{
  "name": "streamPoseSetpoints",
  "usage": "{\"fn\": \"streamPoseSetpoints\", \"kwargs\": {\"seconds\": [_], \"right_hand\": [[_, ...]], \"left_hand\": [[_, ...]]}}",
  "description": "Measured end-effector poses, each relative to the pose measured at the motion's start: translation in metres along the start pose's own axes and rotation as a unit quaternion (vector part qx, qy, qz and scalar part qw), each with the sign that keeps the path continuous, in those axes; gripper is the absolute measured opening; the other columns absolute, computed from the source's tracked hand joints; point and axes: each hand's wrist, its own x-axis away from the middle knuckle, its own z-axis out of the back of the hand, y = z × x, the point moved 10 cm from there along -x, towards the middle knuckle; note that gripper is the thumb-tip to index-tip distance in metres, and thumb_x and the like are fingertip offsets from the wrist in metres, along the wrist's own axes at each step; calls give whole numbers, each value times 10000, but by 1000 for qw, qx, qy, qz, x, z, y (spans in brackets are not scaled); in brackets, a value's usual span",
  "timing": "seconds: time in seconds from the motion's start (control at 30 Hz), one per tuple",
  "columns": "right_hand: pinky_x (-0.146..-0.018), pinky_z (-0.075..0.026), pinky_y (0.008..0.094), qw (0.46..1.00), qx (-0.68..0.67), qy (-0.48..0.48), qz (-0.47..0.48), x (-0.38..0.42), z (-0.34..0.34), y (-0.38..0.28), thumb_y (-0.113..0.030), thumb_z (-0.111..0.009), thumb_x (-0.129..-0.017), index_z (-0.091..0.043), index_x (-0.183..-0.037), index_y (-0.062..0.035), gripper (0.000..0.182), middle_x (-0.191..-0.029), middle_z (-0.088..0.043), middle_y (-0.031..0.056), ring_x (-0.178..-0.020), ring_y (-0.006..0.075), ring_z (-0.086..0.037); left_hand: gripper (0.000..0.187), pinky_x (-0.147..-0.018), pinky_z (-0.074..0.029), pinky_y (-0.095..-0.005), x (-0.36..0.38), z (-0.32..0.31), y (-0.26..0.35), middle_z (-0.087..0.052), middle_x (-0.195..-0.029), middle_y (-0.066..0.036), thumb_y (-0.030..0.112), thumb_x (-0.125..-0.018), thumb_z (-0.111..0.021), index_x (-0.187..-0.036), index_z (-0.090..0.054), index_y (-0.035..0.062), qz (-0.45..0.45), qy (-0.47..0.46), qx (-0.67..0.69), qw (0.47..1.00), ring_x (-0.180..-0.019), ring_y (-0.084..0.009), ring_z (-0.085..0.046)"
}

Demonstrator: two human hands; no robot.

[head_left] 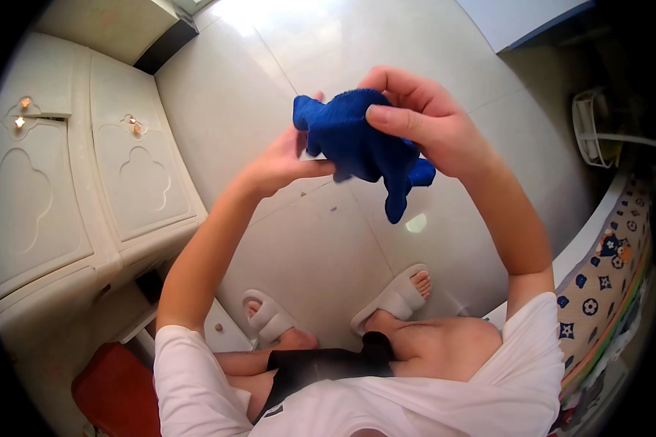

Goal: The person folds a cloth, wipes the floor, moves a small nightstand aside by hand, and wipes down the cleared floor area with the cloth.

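A bunched blue cloth (350,135) hangs in the air above the tiled floor, between my two hands. My right hand (423,120) pinches its upper right part between thumb and fingers. On the other side, my left hand (291,156) holds the cloth's left part, with the thumb below it and the fingers mostly hidden behind it. One narrow end of the cloth dangles below, and another sticks out to the right.
White cabinets (135,160) line the left side, with a red seat (116,390) below them. A patterned bed cover (598,291) is at the right, near a white rack (594,127). My slippered feet stand on the floor (306,240).
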Motion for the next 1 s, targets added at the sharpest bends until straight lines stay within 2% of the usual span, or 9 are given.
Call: {"fn": "streamPoseSetpoints", "kwargs": {"seconds": [0.03, 0.07, 0.33, 0.53, 0.67, 0.77, 0.8, 0.9, 1.0], "right_hand": [[-902, -488, 213, 1000, 11, 11, 7, -1, 5, -1, -215, -645, -1093, -653, -1226, -51, 211, -1058, -672, -16, -993, 61, -604], [-907, -486, 214, 999, 22, 23, 14, -2, 11, -2, -219, -644, -1094, -655, -1226, -55, 211, -1059, -673, -19, -998, 60, -602], [-892, -484, 225, 972, 188, 136, -31, 18, 98, 22, -202, -657, -1085, -680, -1138, -63, 150, -1018, -683, -48, -975, 47, -599], [-912, -504, 242, 952, 265, 154, -21, 9, 125, 39, -225, -672, -1083, -690, -1184, -50, 203, -1059, -709, -25, -991, 72, -624], [-1029, -515, 297, 957, 171, 233, 15, 6, 131, 74, -243, -686, -1078, -668, -1324, -39, 320, -1208, -720, 58, -1138, 143, -652], [-985, -556, 351, 911, 214, 352, 13, 26, 133, 102, -262, -776, -992, -641, -1368, -47, 453, -1285, -700, 111, -1155, 209, -660], [-924, -562, 348, 903, 244, 354, 21, 34, 125, 105, -229, -812, -939, -647, -1351, -65, 473, -1217, -688, 101, -1093, 197, -656], [-842, -557, 336, 867, 379, 252, 205, 44, 51, 52, -195, -859, -866, -678, -1336, -102, 512, -1174, -646, 79, -1045, 215, -633], [-854, -538, 363, 815, 455, 199, 299, 38, -10, 12, -170, -903, -763, -709, -1336, -151, 605, -1176, -612, 68, -1047, 249, -610]], "left_hand": [[967, -1201, -432, -451, -2, -9, -10, -538, -1554, -149, 252, -835, -902, -1628, -385, 58, 59, -33, 31, 997, -1439, -278, -520], [834, -1134, -490, -402, -3, -10, -13, -628, -1439, -96, 207, -883, -872, -1584, -443, 61, 37, -16, 44, 998, -1327, -223, -590], [555, -992, -540, -351, 14, 14, 6, -691, -1262, -68, 263, -1019, -737, -1492, -552, 39, 55, 115, 62, 990, -1146, -176, -652], [653, -1043, -563, -416, 17, 17, 26, -661, -1337, -153, 220, -937, -725, -1510, -486, 18, 73, 80, 147, 983, -1208, -270, -664], [678, -1061, -570, -464, 18, 6, 46, -641, -1383, -207, 223, -918, -696, -1515, -465, -1, 48, 58, 248, 966, -1237, -340, -671], [653, -1046, -580, -464, 18, 5, 35, -652, -1383, -200, 259, -937, -671, -1506, -480, 2, 69, 45, 342, 936, -1231, -340, -683], [645, -1040, -584, -463, 18, 4, 29, -656, -1382, -197, 273, -943, -663, -1502, -486, 5, 83, 42, 376, 922, -1228, -339, -688], [617, -1014, -594, -448, 17, -4, 31, -675, -1366, -176, 317, -959, -651, -1483, -520, 20, 94, 59, 370, 922, -1228, -328, -693], [581, -989, -599, -430, 18, -15, 29, -693, -1307, -153, 346, -959, -657, -1441, -558, 36, 119, 67, 371, 919, -1191, -312, -703]]}}
